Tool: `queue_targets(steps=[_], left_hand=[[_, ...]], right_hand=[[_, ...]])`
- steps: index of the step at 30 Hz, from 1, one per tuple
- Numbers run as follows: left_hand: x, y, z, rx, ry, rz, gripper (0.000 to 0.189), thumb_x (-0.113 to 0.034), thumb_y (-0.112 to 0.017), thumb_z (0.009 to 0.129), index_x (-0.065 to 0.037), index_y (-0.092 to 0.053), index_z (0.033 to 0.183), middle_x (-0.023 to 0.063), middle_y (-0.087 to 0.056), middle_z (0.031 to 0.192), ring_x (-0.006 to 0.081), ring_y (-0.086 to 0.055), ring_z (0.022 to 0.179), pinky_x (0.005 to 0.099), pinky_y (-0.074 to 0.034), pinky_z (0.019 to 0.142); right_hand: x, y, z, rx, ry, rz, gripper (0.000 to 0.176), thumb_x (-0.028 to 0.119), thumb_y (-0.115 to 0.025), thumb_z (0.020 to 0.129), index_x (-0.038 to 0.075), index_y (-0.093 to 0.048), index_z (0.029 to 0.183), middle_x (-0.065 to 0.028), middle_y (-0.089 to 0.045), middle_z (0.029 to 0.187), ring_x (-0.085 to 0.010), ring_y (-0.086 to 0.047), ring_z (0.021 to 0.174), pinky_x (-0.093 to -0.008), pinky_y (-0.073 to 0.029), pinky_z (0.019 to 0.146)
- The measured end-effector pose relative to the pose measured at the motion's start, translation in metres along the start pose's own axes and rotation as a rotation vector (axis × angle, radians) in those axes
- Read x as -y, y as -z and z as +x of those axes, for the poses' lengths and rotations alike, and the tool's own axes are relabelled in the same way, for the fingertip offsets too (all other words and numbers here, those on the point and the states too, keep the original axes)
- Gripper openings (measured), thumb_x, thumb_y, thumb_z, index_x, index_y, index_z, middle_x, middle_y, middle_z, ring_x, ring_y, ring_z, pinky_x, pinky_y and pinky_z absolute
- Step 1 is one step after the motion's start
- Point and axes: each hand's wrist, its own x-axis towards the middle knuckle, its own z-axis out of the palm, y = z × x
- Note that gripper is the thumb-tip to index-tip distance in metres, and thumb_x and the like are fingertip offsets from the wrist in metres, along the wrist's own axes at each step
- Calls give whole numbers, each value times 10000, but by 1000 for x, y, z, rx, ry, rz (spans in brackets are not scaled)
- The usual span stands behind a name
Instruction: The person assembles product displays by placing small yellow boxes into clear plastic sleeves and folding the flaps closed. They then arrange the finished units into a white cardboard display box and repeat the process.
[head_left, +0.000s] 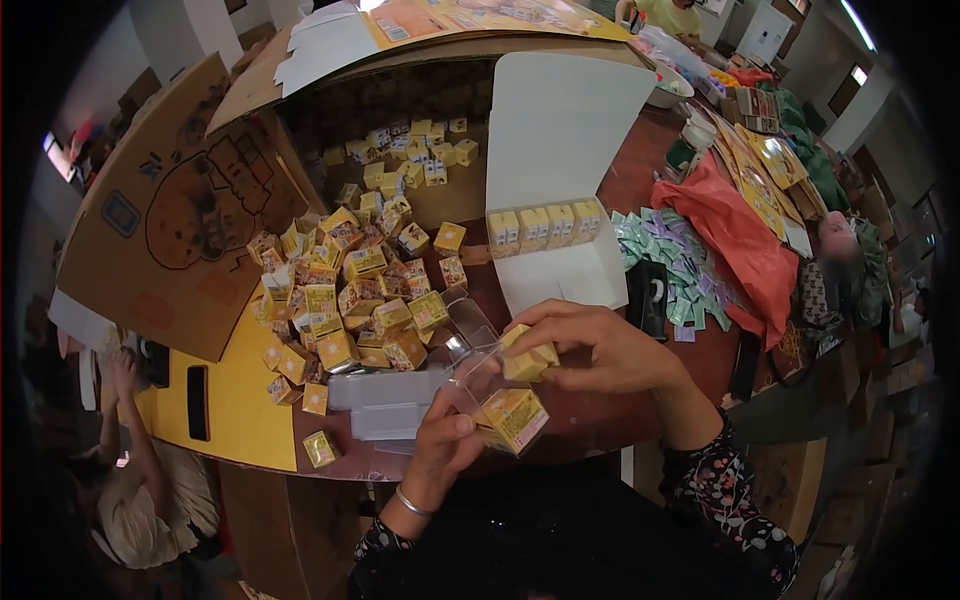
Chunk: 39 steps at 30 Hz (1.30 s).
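My left hand is closed around a clear plastic case, its lid swung open at the top. A small yellow printed box sits at the lower end of the case. My right hand pinches another small yellow box just above it, beside the case. Left of my hands lies a heap of small yellow boxes. Flat clear plastic cases lie by my left wrist. Beyond my right hand stands an open white carton with a row of yellow boxes along its back wall.
A large cardboard box lies on its side with more small boxes inside. At the right are green and purple sachets, a black object and red plastic. A phone lies left; one person sits there, another at the back.
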Motion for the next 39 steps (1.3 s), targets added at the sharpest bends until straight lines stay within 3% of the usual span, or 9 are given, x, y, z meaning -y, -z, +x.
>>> queue_targets(steps=[3,9,12,18,21,28,34,37,39], left_hand=[[-2,-6,7,54,-36,73,748,-173,-777,763,37,-449,1402,185,-385,1568,347,-408,1449,449,-354,1198],[-10,-26,16,30,-152,186,678,-123,-759,775,32,-485,1375,165,-414,1544,303,-424,1435,422,-353,1199],[-8,-24,13,-55,-117,291,748,-190,-787,747,36,-473,1387,219,-389,1565,349,-393,1463,453,-363,1198],[-10,-13,10,-38,-106,341,622,-84,-744,817,37,-497,1375,151,-472,1506,264,-464,1407,411,-356,1200],[-16,-9,8,-24,-99,255,602,-75,-729,844,40,-502,1389,152,-491,1494,265,-475,1403,409,-373,1189],[-9,5,1,37,14,264,588,-53,-716,880,-1,-513,1429,119,-607,1371,225,-553,1328,384,-421,1152],[-22,-10,-5,125,-50,696,558,-79,-790,861,-66,-562,1370,54,-490,1453,173,-478,1371,368,-406,1158],[-25,-30,-11,80,-186,1062,575,-49,-793,822,-49,-565,1350,93,-477,1467,244,-436,1424,404,-370,1184],[-29,-38,-9,100,-288,1305,594,-37,-799,788,-46,-571,1336,120,-484,1476,316,-388,1476,443,-342,1203]], right_hand=[[16,-11,-2,-202,-151,-2,536,-10,-732,816,96,-619,1329,-80,-618,1334,-226,-644,1196,-348,-590,923],[7,-12,-5,-244,103,-426,587,11,-781,768,61,-625,1331,-101,-659,1262,-253,-714,1017,-345,-598,860],[2,-19,-3,-296,7,-452,610,42,-789,768,113,-614,1348,-85,-668,1199,-256,-685,1046,-370,-585,849],[-32,-13,-1,-138,62,-21,523,99,-736,893,105,-595,1396,-73,-655,1259,-200,-675,1044,-311,-557,869],[-26,-10,-6,-152,-232,448,440,155,-651,1000,47,-570,1419,-59,-659,1273,-146,-646,1079,-296,-533,907],[-65,-7,-7,99,-312,472,458,99,-671,973,-21,-572,1404,-93,-673,1271,-157,-631,1151,-307,-505,996],[-47,-5,8,193,-285,303,541,98,-807,855,-6,-624,1353,-81,-677,1269,-170,-636,1144,-328,-516,974],[-31,-16,15,25,-71,-155,477,127,-826,832,73,-690,1286,-54,-692,1108,-174,-651,991,-302,-520,858],[-19,-13,18,-19,-77,-108,415,137,-804,854,87,-704,1254,-55,-678,1119,-164,-641,987,-290,-524,822]])
